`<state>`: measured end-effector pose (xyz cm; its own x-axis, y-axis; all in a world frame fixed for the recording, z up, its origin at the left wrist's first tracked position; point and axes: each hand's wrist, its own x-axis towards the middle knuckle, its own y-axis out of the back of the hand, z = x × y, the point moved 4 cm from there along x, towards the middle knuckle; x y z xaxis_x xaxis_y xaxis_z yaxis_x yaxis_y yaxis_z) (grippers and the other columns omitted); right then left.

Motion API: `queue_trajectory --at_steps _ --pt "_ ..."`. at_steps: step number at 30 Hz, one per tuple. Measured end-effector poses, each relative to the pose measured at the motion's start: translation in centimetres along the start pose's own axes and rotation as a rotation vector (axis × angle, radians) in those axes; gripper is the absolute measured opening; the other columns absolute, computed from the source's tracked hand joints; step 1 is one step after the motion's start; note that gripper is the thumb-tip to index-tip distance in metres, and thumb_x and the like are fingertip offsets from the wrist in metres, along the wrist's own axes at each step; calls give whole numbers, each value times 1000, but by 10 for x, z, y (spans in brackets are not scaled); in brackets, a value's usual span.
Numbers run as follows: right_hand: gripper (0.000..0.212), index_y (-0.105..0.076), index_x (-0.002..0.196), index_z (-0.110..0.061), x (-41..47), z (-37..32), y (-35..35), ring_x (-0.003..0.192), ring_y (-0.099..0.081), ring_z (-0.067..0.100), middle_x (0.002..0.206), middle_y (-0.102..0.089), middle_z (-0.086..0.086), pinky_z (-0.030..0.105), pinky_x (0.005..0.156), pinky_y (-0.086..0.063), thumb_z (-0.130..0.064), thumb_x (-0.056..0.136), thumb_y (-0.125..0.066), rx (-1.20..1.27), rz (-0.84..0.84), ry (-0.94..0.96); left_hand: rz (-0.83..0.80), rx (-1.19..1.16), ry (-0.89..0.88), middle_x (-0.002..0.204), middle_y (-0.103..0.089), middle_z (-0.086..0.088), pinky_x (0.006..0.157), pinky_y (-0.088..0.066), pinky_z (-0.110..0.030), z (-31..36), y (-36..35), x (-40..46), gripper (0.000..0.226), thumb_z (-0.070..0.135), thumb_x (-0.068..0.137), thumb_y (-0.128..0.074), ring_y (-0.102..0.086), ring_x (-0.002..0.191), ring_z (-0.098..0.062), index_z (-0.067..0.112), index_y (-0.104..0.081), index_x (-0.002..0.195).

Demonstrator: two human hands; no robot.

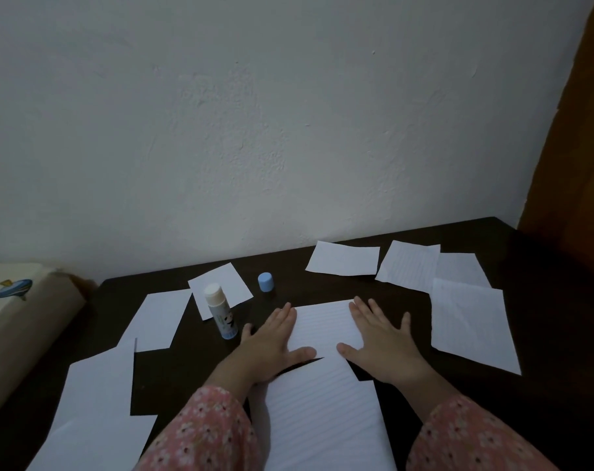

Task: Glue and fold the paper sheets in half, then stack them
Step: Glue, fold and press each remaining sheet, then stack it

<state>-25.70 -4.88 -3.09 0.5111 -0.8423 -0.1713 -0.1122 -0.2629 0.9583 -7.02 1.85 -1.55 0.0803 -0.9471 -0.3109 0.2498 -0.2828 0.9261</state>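
Note:
A lined white sheet point(324, 326) lies flat on the dark table point(173, 379) in front of me. My left hand point(272, 345) presses flat on its left edge, and my right hand point(379, 341) presses flat on its right side, fingers spread. A larger lined sheet point(322, 416) lies just below, between my forearms. An uncapped glue stick point(221, 311) stands upright left of my left hand. Its blue cap point(265, 282) stands apart, farther back.
Several loose white sheets lie around: to the left point(159, 321), near left point(98, 409), behind the glue stick point(226, 287), and at the back right point(343, 259) and right point(469, 324). A pale wall rises behind the table. A cream box point(17, 314) sits at the far left.

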Motion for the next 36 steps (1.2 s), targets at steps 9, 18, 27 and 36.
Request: queue_trajectory --at_steps 9,18,27,36 --pt "59 5 155 -24 -4 4 -1 147 17 15 161 14 -12 64 110 11 -38 103 -21 21 33 -10 95 -56 18 159 1 15 118 -3 -40 -9 0 -9 62 40 100 -40 2 146 -8 29 -9 152" --pt "55 -25 151 -25 -1 -4 13 146 -12 21 157 -22 -3 65 113 1 -46 101 -30 61 183 -63 733 -588 300 107 -64 6 81 -52 -26 -26 7 -63 12 28 92 -58 -58 91 -4 27 -62 104" --pt "87 -1 155 -22 11 -10 5 147 13 32 163 3 1 67 111 5 -67 91 -38 53 68 -141 784 -920 584 138 -47 -8 101 -42 -39 -61 15 -49 71 21 82 -72 -47 127 -24 13 -35 143" --pt "85 -4 154 -28 14 -18 7 148 -3 29 161 -9 4 69 109 7 -65 88 -43 -28 107 -140 715 -823 412 128 -56 -4 87 -41 -27 -67 5 -45 38 25 92 -60 -52 117 -18 15 -49 128"
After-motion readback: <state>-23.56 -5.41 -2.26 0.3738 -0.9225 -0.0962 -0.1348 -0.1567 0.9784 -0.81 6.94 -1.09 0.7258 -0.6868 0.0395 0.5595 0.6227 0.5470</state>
